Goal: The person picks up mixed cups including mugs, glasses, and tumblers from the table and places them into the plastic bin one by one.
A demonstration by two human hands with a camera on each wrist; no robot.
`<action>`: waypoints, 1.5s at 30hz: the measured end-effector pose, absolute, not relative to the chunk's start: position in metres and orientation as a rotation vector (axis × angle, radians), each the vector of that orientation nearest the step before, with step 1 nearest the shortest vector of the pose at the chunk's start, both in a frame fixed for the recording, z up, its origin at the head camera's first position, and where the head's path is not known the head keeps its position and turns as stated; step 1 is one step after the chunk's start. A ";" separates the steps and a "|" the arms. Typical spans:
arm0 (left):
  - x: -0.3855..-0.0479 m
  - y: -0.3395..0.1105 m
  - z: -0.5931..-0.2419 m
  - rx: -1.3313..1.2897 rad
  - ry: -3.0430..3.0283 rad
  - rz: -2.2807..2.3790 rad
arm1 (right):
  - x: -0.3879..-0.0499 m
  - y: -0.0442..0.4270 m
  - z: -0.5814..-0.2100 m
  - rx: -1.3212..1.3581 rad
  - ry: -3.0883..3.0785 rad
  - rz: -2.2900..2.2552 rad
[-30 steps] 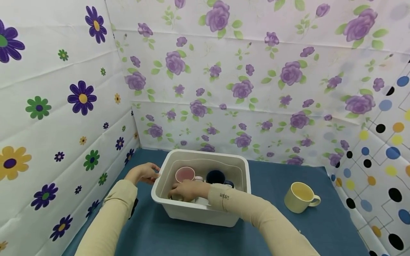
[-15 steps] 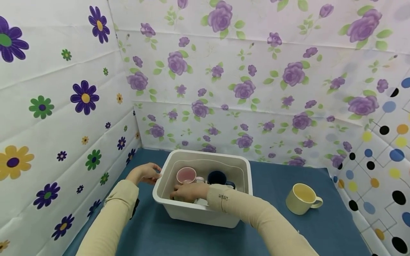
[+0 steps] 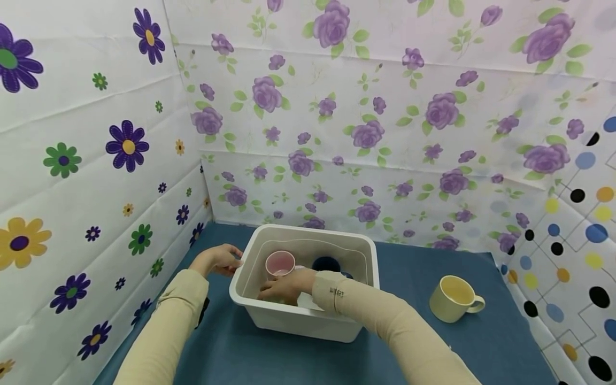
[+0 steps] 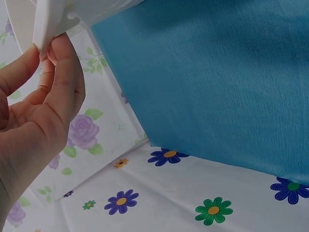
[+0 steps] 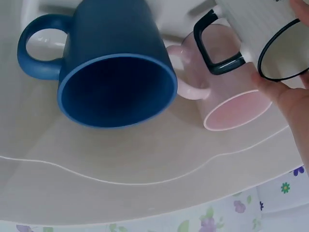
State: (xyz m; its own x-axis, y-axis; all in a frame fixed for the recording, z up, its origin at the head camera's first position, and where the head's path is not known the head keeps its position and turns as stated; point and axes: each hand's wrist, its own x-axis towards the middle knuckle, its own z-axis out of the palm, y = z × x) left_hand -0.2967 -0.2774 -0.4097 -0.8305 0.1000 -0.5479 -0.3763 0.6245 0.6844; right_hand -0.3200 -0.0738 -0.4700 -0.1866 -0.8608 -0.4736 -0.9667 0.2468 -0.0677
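My left hand (image 3: 218,260) pinches the left rim of a white plastic bin (image 3: 303,322) between thumb and fingers; the left wrist view shows that hand (image 4: 46,101) on the rim up close. Inside the bin, my right hand (image 3: 283,287) holds a white mug (image 5: 253,26) with a black rim and black handle. In the right wrist view the fingers of that hand (image 5: 293,99) lie at the mug's rim. Beside it stand a pink mug (image 5: 217,89) and a dark blue mug (image 5: 111,36). My right hand and sleeve hide part of the white mug in the head view.
A yellow mug (image 3: 452,299) stands upright on the blue tablecloth (image 3: 404,272), right of the bin. Flower-patterned sheets (image 3: 308,176) rise behind and on the left, and a dotted sheet (image 3: 572,278) on the right.
My right hand has shifted slightly within the bin, and more of the white mug shows under it. The left hand stays on the rim.
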 end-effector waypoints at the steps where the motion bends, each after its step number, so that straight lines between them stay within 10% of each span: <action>1: -0.297 -0.277 -0.410 -0.215 2.296 1.143 | -0.321 -0.073 -0.470 -1.670 2.105 0.327; 45: -0.295 -0.276 -0.407 -0.186 2.268 1.146 | -0.310 -0.039 -0.431 -1.458 2.306 0.215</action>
State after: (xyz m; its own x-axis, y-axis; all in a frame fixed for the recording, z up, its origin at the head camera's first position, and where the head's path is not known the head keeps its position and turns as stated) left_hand -0.2953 -0.2764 -0.4070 -0.8192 0.1328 -0.5579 -0.3702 0.6205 0.6913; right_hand -0.3096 -0.0387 -0.4312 -0.3740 -0.8306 -0.4124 -0.8926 0.4431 -0.0829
